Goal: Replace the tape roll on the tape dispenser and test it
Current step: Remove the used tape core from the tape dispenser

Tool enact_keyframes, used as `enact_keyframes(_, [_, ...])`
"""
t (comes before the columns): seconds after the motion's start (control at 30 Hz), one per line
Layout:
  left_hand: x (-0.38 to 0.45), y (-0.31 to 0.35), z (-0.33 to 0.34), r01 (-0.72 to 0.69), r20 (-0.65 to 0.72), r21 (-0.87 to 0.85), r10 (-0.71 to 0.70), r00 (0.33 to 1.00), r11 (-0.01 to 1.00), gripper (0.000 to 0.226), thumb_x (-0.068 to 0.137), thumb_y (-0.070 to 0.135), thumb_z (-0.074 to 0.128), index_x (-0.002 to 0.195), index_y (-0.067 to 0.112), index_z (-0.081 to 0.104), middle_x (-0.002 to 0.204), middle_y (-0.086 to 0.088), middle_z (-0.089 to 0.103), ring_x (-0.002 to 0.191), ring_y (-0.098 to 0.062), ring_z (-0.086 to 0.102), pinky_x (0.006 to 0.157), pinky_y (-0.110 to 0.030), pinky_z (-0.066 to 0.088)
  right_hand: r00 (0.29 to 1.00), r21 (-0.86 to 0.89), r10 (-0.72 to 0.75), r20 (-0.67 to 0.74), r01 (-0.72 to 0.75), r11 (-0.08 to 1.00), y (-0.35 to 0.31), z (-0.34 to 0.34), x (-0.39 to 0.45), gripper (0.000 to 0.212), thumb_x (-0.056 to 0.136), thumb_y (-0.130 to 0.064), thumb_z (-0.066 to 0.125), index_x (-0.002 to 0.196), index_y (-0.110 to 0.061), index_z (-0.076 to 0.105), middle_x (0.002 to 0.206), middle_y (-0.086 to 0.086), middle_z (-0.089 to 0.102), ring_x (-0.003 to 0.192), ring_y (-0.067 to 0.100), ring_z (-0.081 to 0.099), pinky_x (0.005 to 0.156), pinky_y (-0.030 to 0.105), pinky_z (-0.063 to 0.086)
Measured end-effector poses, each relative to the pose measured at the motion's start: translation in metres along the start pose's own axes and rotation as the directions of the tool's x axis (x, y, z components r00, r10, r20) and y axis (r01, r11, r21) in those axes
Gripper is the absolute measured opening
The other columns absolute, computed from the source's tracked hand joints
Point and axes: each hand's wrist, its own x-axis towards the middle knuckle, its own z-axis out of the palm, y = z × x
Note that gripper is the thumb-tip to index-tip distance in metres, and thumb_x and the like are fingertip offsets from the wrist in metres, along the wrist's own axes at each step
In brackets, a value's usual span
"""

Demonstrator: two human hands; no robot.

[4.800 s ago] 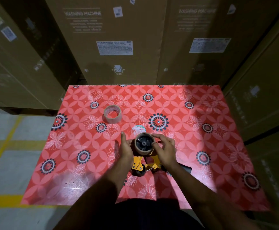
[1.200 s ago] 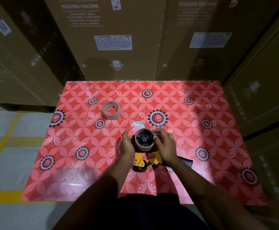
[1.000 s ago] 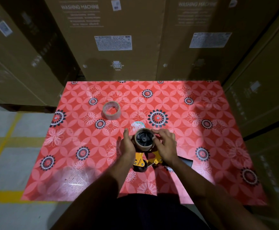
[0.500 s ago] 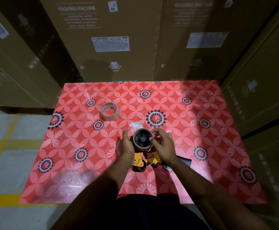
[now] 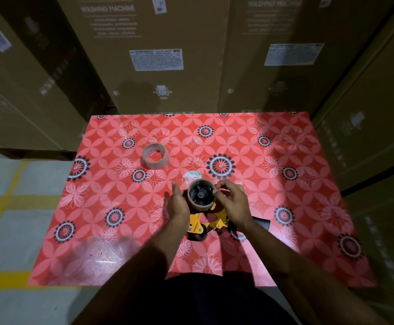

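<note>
A yellow tape dispenser (image 5: pixel 199 225) lies on its side near the front middle of the red flowered table (image 5: pixel 285 184), its black handle poking out to the right. On its black hub sits a brown cardboard core (image 5: pixel 201 205). My left hand (image 5: pixel 178 202) presses against the core's left side. My right hand (image 5: pixel 232 202) grips its right side, thumb and forefinger pinching the top rim. A fuller roll of brown tape (image 5: pixel 155 156) lies flat further back to the left, apart from both hands.
A small round sticker or lid (image 5: pixel 192 177) lies just behind the core. Tall cardboard washing-machine boxes (image 5: pixel 158 55) wall in the table at the back and right. Grey floor with yellow lines (image 5: pixel 1 202) lies to the left.
My right thumb and forefinger have shifted up onto the core's top rim. The core and dispenser stay in the same place; the view has drifted slightly.
</note>
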Motion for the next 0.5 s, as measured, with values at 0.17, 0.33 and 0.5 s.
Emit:
enact_keyframes(0.17, [0.042, -0.032, 0.008, -0.004, 0.043, -0.077, 0.008, 0.999, 0.997, 0.104, 0.068, 0.1, 0.019, 0.096, 0.016, 0.075, 0.11, -0.012, 0.076, 0.104, -0.027, 0.071, 0.096, -0.047, 0.054, 1.0, 0.035, -0.017, 0.009, 0.017, 0.999, 0.002, -0.001, 0.003, 0.027, 0.077, -0.042, 0.067, 0.104, -0.039, 0.069, 0.111, 0.008, 0.064, 0.102, 0.02, 0.067, 0.089, 0.048, 0.06])
enact_keyframes(0.33, [0.091, -0.072, 0.017, 0.098, 0.018, -0.096, -0.097, 0.995, 0.991, 0.131, 0.049, 0.111, 0.031, 0.134, 0.015, 0.059, 0.136, -0.013, 0.066, 0.124, -0.032, 0.063, 0.108, -0.056, 0.045, 0.999, -0.028, -0.042, -0.013, 0.042, 0.999, 0.011, 0.005, 0.012, 0.03, 0.093, -0.055, 0.059, 0.119, -0.048, 0.07, 0.115, -0.005, 0.072, 0.116, 0.022, 0.063, 0.093, 0.049, 0.057])
enact_keyframes(0.5, [0.057, -0.037, 0.012, 0.004, 0.032, -0.014, -0.004, 0.999, 1.0, 0.114, 0.055, 0.109, 0.018, 0.105, 0.024, 0.074, 0.135, -0.011, 0.066, 0.123, -0.032, 0.062, 0.108, -0.056, 0.044, 0.997, 0.04, -0.023, 0.071, 0.02, 0.999, -0.001, 0.002, 0.008, 0.035, 0.087, -0.055, 0.059, 0.12, -0.043, 0.066, 0.123, -0.002, 0.064, 0.115, 0.02, 0.063, 0.093, 0.052, 0.058])
